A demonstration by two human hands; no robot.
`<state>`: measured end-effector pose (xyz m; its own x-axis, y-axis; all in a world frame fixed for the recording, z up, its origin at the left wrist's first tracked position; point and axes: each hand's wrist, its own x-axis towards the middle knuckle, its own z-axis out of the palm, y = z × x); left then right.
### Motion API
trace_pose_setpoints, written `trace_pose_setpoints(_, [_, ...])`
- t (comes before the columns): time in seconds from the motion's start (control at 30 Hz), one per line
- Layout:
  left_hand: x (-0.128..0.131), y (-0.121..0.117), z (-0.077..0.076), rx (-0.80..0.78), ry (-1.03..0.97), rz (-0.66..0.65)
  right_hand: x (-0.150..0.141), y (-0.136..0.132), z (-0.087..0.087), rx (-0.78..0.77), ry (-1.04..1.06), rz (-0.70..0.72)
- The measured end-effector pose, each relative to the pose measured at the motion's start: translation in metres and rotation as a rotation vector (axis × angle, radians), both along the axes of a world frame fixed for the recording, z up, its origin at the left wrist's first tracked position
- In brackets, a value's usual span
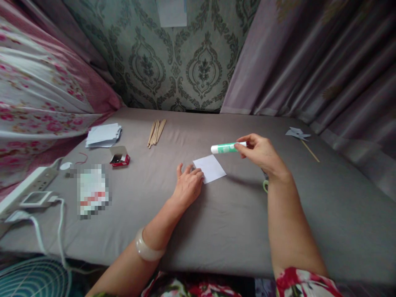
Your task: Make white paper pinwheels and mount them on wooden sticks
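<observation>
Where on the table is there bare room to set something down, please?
Bare cloth lies between the sticks and the pinwheel, beyond the glue stick, and right of the right forearm, nearer than the pinwheel. The left is crowded: paper stack, red box, blurred packet, power strip.

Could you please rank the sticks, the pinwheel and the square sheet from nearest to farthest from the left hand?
1. Square sheet, touching the left hand.
2. Sticks, beyond it, to the left.
3. Pinwheel, far right.
</observation>
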<state>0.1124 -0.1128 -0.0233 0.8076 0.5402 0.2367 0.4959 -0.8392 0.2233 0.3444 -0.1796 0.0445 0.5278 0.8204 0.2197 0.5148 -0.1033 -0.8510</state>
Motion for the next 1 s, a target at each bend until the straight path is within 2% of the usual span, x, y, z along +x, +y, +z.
trace_pose_setpoints(0.1, [0.0,0.0,0.001,-0.008,0.008,-0.005,0.02,-0.002,-0.001,0.249,0.471,-0.038])
trace_pose_setpoints(0.17, [0.001,0.0,0.001,-0.012,0.007,-0.01,0.027,-0.002,0.0,0.323,0.654,0.019])
trace_pose_setpoints(0.33, [0.002,0.003,0.0,-0.012,-0.035,-0.015,0.024,-0.006,0.004,0.381,0.759,0.2])
trace_pose_setpoints(0.43, [0.001,0.007,-0.003,-0.001,-0.095,0.0,0.024,-0.01,0.001,0.408,0.724,0.18])
trace_pose_setpoints(0.5, [0.0,0.011,-0.005,-0.005,-0.129,0.02,0.028,-0.012,-0.007,0.401,0.651,0.091])
trace_pose_setpoints(0.63, [0.0,0.017,-0.007,-0.019,-0.174,0.078,0.034,-0.011,-0.038,0.268,0.427,-0.152])
trace_pose_setpoints(0.73, [-0.001,0.017,-0.006,-0.023,-0.188,0.099,0.033,-0.008,-0.065,0.19,0.273,-0.245])
trace_pose_setpoints(0.87, [-0.001,0.016,-0.006,-0.033,-0.183,0.096,0.026,-0.006,-0.091,0.147,0.202,-0.287])
trace_pose_setpoints(1.0, [-0.001,0.016,-0.007,-0.042,-0.168,0.098,0.02,-0.008,-0.098,0.029,0.0,-0.339])
